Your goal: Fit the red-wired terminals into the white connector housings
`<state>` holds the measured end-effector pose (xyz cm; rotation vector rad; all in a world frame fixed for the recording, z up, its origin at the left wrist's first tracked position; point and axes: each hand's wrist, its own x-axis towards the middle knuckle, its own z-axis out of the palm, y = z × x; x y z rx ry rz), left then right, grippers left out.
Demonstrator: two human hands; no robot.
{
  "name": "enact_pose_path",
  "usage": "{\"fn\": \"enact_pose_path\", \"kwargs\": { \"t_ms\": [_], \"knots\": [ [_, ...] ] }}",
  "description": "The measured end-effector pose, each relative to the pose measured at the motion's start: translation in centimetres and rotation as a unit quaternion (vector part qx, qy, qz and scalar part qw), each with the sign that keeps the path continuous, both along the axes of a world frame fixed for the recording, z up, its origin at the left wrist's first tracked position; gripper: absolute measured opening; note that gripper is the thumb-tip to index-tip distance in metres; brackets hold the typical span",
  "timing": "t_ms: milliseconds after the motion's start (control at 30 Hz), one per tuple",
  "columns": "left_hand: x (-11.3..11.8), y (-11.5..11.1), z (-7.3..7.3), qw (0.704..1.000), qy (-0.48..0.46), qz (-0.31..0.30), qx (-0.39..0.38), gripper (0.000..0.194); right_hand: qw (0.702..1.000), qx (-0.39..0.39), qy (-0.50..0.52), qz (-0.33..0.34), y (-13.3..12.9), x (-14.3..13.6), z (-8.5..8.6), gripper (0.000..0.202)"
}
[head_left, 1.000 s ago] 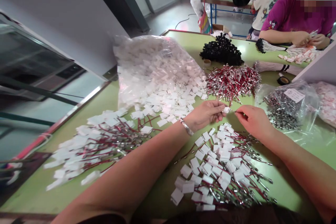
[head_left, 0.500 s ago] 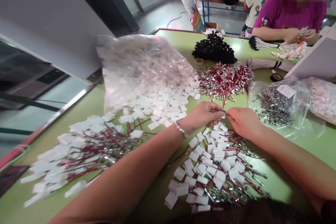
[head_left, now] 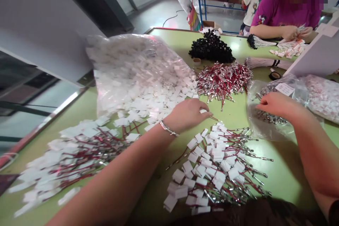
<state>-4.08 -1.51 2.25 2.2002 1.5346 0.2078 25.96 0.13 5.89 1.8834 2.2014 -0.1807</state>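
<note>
With our left hand [head_left: 186, 113] we are pinching a white connector [head_left: 203, 111], its wire [head_left: 216, 119] pointing right and slightly near. Our right hand [head_left: 277, 105], fingers curled, is reaching over the clear bag [head_left: 261, 132], right of the connector; whether it is gripping anything, we cannot tell.

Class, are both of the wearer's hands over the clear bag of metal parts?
No, only the right hand is over the clear bag; the left hand holds a white piece.

Glare on green tabletop [head_left: 239, 45] & clear bag [head_left: 140, 60]; shadow under R forearm [head_left: 304, 130]; L forearm [head_left: 113, 169] slightly blurred.
</note>
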Motion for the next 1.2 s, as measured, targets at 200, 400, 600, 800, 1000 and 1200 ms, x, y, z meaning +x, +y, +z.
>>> {"fn": "enact_pose_path", "kwargs": {
  "t_ms": [200,400,600,800,1000,1200],
  "knots": [
    [1.4,-1.2,0.5,0.99,0.082,-0.082,0.078,0.021,0.996,-0.042,-0.077,0.009,-0.3,-2.5,-1.9,0.022],
    [1.3,0.1,-1.4,0.982,-0.038,-0.181,0.029,0.016,0.996,-0.036,-0.072,0.034,-0.1,-2.5,-2.6,0.018],
    [1.0,0.2,-0.7,0.983,-0.182,-0.011,-0.005,0.013,0.999,0.036,0.004,0.037,0.2,-1.1,-0.7,0.016],
    [2.7,-0.9,-0.9,0.933,-0.329,0.091,-0.111,0.018,0.959,0.073,0.267,0.064,-2.2,-4.8,-0.9,0.016],
    [3.7,-1.8,-1.6,0.896,-0.402,0.09,-0.164,0.018,0.918,0.118,0.359,0.122,-4.2,-8.2,-3.3,0.019],
    [3.8,-1.9,-1.7,0.89,-0.415,0.11,-0.153,0.019,0.891,0.155,0.404,0.136,-4.3,-7.8,-4.2,0.02]
  ]
}}
